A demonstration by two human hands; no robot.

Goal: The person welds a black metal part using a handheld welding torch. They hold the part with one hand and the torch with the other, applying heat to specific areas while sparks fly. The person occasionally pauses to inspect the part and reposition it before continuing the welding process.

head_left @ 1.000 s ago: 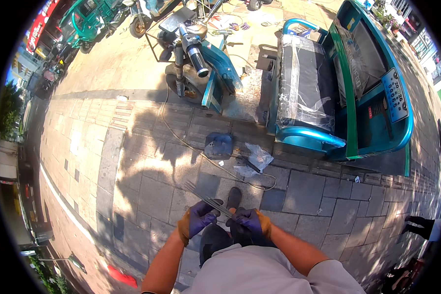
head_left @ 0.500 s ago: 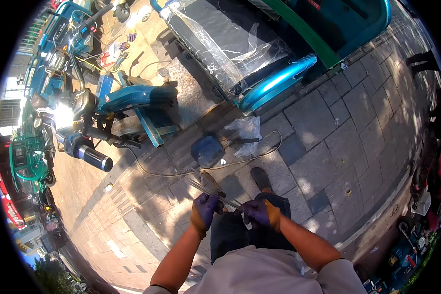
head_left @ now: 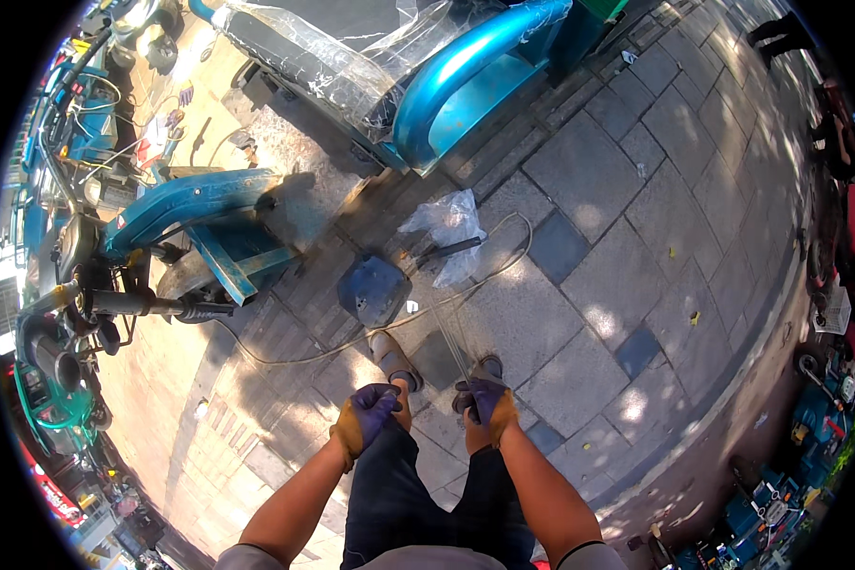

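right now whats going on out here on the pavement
A person stands on the paving stones, both hands in purple and tan work gloves. The right hand grips thin metal rods that slant away toward the ground; the left hand is closed just beside it. A cable, a clear plastic bag and a dark plate lie ahead, near teal vehicles.

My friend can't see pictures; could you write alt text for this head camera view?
Seen from above, a standing person's gloved left hand and right hand grip thin metal rods over grey paving. Ahead lie a clear plastic bag, a cable and blue vehicles.
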